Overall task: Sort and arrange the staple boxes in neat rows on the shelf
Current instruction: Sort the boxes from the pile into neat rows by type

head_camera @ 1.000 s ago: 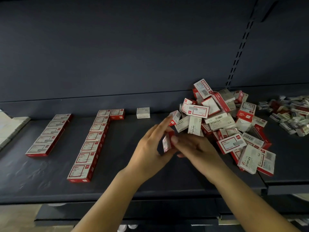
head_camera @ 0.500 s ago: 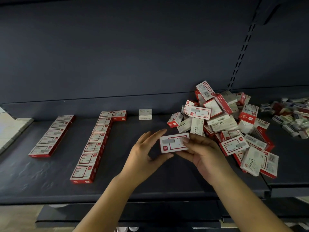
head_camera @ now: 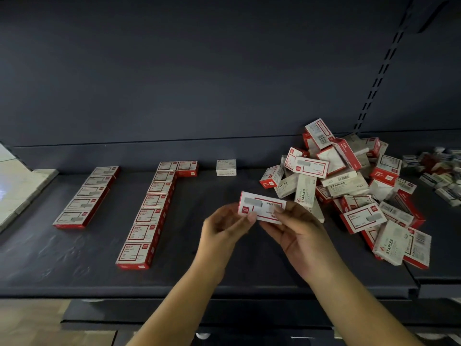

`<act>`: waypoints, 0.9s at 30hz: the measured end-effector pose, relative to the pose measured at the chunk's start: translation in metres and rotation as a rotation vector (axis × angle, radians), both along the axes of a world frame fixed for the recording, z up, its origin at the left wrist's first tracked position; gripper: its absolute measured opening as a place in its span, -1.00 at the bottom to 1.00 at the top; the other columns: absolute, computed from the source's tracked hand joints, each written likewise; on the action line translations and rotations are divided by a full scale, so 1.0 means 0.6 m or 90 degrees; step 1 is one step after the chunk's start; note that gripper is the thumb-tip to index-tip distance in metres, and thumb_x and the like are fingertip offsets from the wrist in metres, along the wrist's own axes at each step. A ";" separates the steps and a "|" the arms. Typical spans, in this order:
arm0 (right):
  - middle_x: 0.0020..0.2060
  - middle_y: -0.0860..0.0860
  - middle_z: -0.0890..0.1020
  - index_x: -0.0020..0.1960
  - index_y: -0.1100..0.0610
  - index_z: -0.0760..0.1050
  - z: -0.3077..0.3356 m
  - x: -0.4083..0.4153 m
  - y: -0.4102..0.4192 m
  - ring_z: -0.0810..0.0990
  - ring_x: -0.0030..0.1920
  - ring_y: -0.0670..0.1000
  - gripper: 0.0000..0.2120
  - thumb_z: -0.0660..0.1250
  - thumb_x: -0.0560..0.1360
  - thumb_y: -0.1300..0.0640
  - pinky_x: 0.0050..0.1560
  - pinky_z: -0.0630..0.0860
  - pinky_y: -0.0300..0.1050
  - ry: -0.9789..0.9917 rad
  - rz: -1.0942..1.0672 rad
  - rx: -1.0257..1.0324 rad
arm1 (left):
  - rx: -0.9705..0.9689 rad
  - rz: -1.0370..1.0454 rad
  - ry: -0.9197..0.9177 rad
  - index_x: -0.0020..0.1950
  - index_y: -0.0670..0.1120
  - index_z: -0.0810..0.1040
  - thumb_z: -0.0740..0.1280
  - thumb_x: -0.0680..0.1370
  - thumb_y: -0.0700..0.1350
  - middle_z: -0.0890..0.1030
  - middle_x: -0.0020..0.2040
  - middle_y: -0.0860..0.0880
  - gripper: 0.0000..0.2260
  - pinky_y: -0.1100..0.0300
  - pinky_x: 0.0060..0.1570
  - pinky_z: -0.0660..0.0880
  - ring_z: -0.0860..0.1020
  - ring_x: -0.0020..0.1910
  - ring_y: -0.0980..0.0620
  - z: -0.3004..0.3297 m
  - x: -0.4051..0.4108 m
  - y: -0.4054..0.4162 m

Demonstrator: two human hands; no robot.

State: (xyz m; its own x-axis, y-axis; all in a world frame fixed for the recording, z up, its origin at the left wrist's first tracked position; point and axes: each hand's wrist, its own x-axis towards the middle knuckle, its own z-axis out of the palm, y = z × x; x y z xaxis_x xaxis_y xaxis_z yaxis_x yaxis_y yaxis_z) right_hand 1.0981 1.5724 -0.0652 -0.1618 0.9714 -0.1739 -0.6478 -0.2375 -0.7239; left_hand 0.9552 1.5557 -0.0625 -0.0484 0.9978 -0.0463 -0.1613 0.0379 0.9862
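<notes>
Hands, the left hand [head_camera: 225, 227] and right hand [head_camera: 296, 227], pinch one red-and-white staple box [head_camera: 262, 208] between them above the shelf [head_camera: 74, 268], while left of them two rows [head_camera: 149, 213] lie arranged and right of them a jumbled pile [head_camera: 349, 186] remains unsorted.

I've got a box [head_camera: 262, 208] pinched between left hand [head_camera: 224, 227] and right hand [head_camera: 296, 233], above the shelf [head_camera: 199, 270]. Just right of the grip: loose pile [head_camera: 349, 186]. Behind & slightly left: lone box [head_camera: 226, 167]. Left: long row [head_camera: 147, 213] running front-to-back; far left, short row [head_camera: 84, 198].
</notes>
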 end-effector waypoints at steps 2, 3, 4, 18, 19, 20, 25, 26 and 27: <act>-0.12 0.17 0.67 -0.19 0.16 0.64 -0.003 -0.011 -0.004 0.66 -0.05 0.10 -0.58 0.64 0.01 0.06 -0.15 0.60 -0.12 -0.020 -0.003 0.035 | -0.059 0.010 -0.074 0.00 -0.16 0.60 0.43 0.30 -0.09 0.68 -0.06 -0.09 -0.69 0.14 -0.03 0.51 0.63 -0.02 -0.02 -0.005 0.002 -0.001; -0.15 0.14 0.68 -0.22 0.12 0.63 -0.001 -0.014 -0.005 0.66 -0.06 0.08 -0.68 0.61 0.08 0.08 -0.13 0.60 -0.12 -0.042 -0.009 0.045 | -0.064 0.022 -0.096 -0.02 -0.17 0.60 0.43 0.29 -0.10 0.68 -0.07 -0.10 -0.70 0.12 -0.02 0.50 0.64 -0.03 -0.03 -0.003 0.000 -0.001; -0.17 0.11 0.68 -0.20 0.12 0.62 0.001 -0.017 -0.006 0.66 -0.06 0.07 -0.75 0.54 0.15 0.10 -0.10 0.61 -0.10 -0.084 -0.017 0.052 | -0.059 0.036 -0.112 -0.05 -0.17 0.60 0.42 0.29 -0.12 0.68 -0.10 -0.10 -0.73 0.12 -0.03 0.51 0.64 -0.05 -0.03 -0.001 -0.004 0.000; -0.28 0.02 0.62 0.08 0.04 0.50 0.032 -0.089 -0.030 0.58 -0.39 -0.02 -0.77 0.32 0.42 0.08 -0.49 0.46 -0.20 -0.455 0.064 0.257 | 0.072 -0.070 0.045 0.12 -0.09 0.56 0.51 0.30 -0.17 0.65 -0.23 -0.05 -0.60 0.23 -0.22 0.52 0.61 -0.22 0.03 0.026 -0.114 -0.007; -0.30 0.04 0.62 0.05 0.06 0.51 0.034 -0.099 -0.032 0.58 -0.41 -0.01 -0.83 0.32 0.46 0.15 -0.49 0.47 -0.19 -0.449 0.061 0.248 | 0.069 -0.081 0.051 0.14 -0.08 0.55 0.52 0.31 -0.15 0.65 -0.22 -0.06 -0.59 0.21 -0.19 0.53 0.62 -0.20 0.02 0.023 -0.121 -0.012; -0.33 0.05 0.62 0.02 0.10 0.53 0.032 -0.110 -0.033 0.58 -0.42 -0.01 -0.88 0.31 0.48 0.22 -0.47 0.50 -0.18 -0.432 0.049 0.228 | 0.063 -0.076 0.053 0.13 -0.06 0.55 0.51 0.31 -0.14 0.65 -0.22 -0.06 -0.59 0.19 -0.18 0.53 0.62 -0.20 0.01 0.021 -0.128 -0.015; -0.25 0.18 0.66 -0.11 0.25 0.44 0.026 -0.166 -0.048 0.65 -0.33 0.09 -0.98 0.24 0.49 0.32 -0.33 0.59 -0.11 -0.239 -0.015 0.081 | 0.090 -0.006 0.046 0.08 -0.07 0.56 0.48 0.32 -0.19 0.66 -0.16 -0.01 -0.65 0.25 -0.16 0.54 0.63 -0.14 0.06 0.005 -0.181 -0.035; -0.24 0.19 0.66 -0.13 0.24 0.41 0.026 -0.179 -0.050 0.65 -0.30 0.10 -0.96 0.23 0.50 0.33 -0.31 0.59 -0.11 -0.199 -0.025 0.059 | 0.101 0.005 0.032 0.07 -0.09 0.56 0.45 0.32 -0.21 0.67 -0.12 -0.01 -0.67 0.26 -0.12 0.55 0.63 -0.09 0.06 0.004 -0.196 -0.040; -0.24 0.18 0.67 -0.15 0.22 0.39 0.026 -0.194 -0.052 0.66 -0.29 0.10 -0.93 0.21 0.50 0.33 -0.29 0.59 -0.11 -0.166 -0.031 0.040 | 0.109 0.016 0.013 0.06 -0.12 0.56 0.43 0.31 -0.23 0.68 -0.10 -0.02 -0.68 0.25 -0.09 0.55 0.64 -0.06 0.04 0.002 -0.211 -0.045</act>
